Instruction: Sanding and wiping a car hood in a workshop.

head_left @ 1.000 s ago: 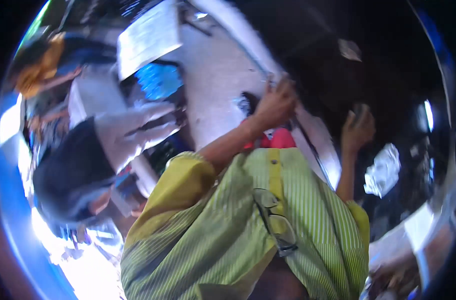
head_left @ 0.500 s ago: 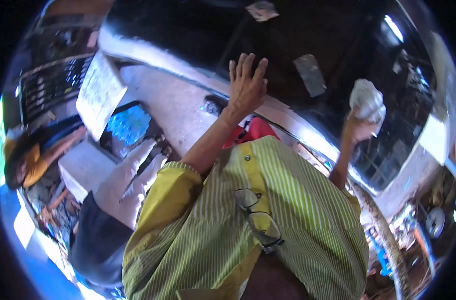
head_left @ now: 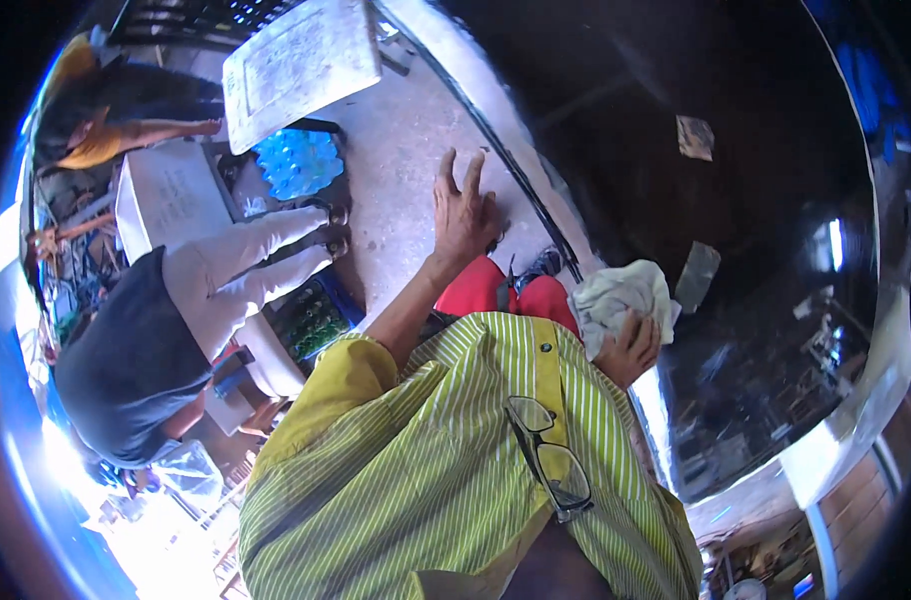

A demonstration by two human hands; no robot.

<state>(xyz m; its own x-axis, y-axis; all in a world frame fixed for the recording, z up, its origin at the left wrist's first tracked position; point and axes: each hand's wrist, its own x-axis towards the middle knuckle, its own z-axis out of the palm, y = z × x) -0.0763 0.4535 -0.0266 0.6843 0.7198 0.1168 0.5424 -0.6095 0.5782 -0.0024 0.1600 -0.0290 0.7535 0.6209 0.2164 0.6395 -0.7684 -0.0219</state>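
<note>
My right hand point(head_left: 631, 350) grips a bunched white cloth point(head_left: 624, 292) at the near edge of a large, dark, glossy surface point(head_left: 666, 60) with a pale border. My left hand point(head_left: 464, 220) is in the air over the pale floor, in front of my red-clad legs point(head_left: 471, 285). Two of its fingers stretch out apart and the others bend; nothing shows in it. Two small pieces lie flat on the dark surface: a greyish rectangular one point(head_left: 698, 277) near the cloth, and a brownish one point(head_left: 695, 138) farther off.
Eyeglasses point(head_left: 556, 458) hang from my striped yellow-green shirt. To the left, a person in a dark top point(head_left: 136, 365) bends over beside a white box point(head_left: 171, 195). Another person in orange point(head_left: 91, 145) reaches toward a pale board point(head_left: 301, 70). Blue bottles point(head_left: 298, 162) stand beneath it.
My view has turned. My right hand has brought the cloth closer to my body, to the surface's near edge. My left hand has left the edge and bent some fingers.
</note>
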